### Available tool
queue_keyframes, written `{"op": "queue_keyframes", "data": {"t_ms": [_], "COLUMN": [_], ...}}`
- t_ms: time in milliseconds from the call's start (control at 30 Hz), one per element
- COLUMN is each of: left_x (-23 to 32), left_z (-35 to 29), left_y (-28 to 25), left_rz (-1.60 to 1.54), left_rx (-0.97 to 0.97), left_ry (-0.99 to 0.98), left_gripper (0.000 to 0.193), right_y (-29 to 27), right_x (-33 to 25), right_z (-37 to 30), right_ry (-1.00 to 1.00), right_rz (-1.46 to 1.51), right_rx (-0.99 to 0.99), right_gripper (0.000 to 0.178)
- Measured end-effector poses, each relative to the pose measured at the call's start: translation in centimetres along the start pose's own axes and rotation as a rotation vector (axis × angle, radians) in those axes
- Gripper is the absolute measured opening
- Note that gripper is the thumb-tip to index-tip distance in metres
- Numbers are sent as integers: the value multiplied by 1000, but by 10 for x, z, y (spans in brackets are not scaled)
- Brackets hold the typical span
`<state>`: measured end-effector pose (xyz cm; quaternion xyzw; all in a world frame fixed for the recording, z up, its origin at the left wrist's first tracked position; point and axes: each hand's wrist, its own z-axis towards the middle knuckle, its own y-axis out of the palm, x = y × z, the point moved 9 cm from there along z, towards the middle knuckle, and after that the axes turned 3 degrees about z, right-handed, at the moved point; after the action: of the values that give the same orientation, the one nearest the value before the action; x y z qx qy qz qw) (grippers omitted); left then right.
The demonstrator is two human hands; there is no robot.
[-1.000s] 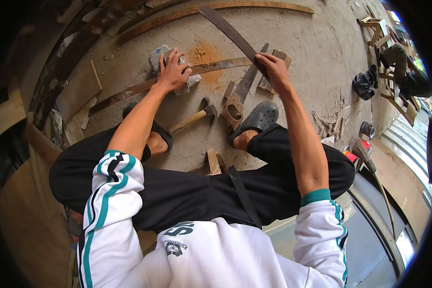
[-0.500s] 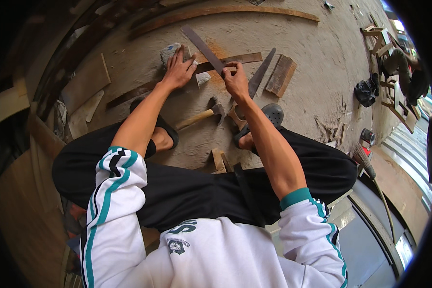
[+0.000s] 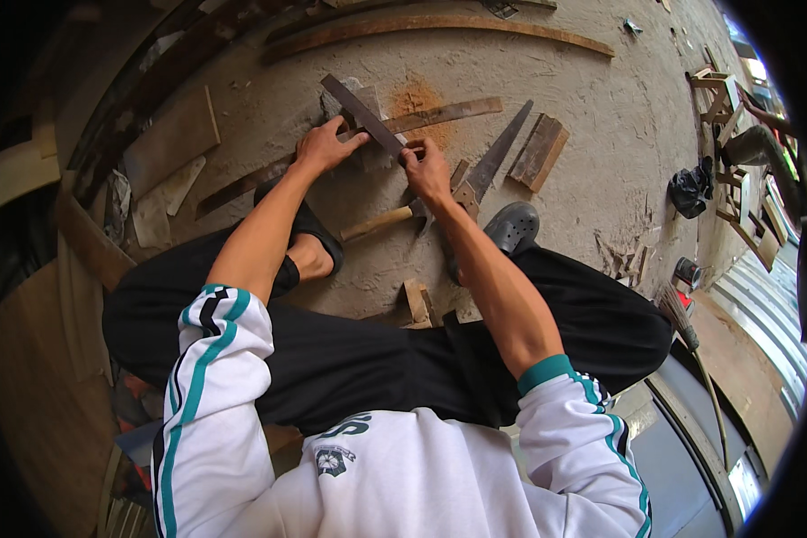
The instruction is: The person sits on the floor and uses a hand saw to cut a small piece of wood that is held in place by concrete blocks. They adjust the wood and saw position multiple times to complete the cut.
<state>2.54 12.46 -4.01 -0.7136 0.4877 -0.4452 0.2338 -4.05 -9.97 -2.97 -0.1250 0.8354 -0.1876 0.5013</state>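
Note:
My right hand (image 3: 426, 169) pinches the near end of a dark flat strip (image 3: 360, 112), which slants away to the far left. My left hand (image 3: 330, 145) is close beside the strip, fingers apart, with nothing visibly gripped. Beneath the strip sits a rough grey block (image 3: 368, 97), partly covered. A long curved brown bar (image 3: 453, 112) lies across the floor, passing behind my hands. Right of my right hand is a handsaw (image 3: 502, 152). A hammer (image 3: 377, 222) with a wooden handle lies between my feet, its head partly hidden by my right forearm.
Orange powder (image 3: 414, 97) is spread beyond the block. A short wooden block (image 3: 539, 154) lies right of the saw, and a long curved plank (image 3: 439, 24) lies at the far side. Boards (image 3: 172, 139) lie at the left. A black bag (image 3: 692, 188) and a broom (image 3: 681, 318) are at the right.
The strip has shifted nearer and to the left, now over the grey block. My left hand has drawn back from the block; my right hand has moved slightly nearer, still gripping the strip.

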Motion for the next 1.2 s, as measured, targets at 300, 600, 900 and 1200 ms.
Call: {"op": "queue_keyframes", "data": {"t_ms": [300, 600, 900, 1200], "left_x": [1, 54, 55, 63], "left_z": [2, -18, -9, -12], "left_y": [5, -21, 19, 19], "left_rz": [-45, -128, -466, -390], "left_rx": [-110, 432, 514, 498], "left_ry": [-55, 426, 246, 209], "left_gripper": [80, 46, 39, 32], "right_y": [9, 7, 5, 3], "right_x": [-4, -9, -5, -4], "right_z": [-11, -13, -5, -9], "right_ry": [36, -32, -81, -118], "right_rz": [229, 246, 146, 143], "right_rx": [182, 199, 204, 218], "right_gripper": [22, 27, 30, 31]}}
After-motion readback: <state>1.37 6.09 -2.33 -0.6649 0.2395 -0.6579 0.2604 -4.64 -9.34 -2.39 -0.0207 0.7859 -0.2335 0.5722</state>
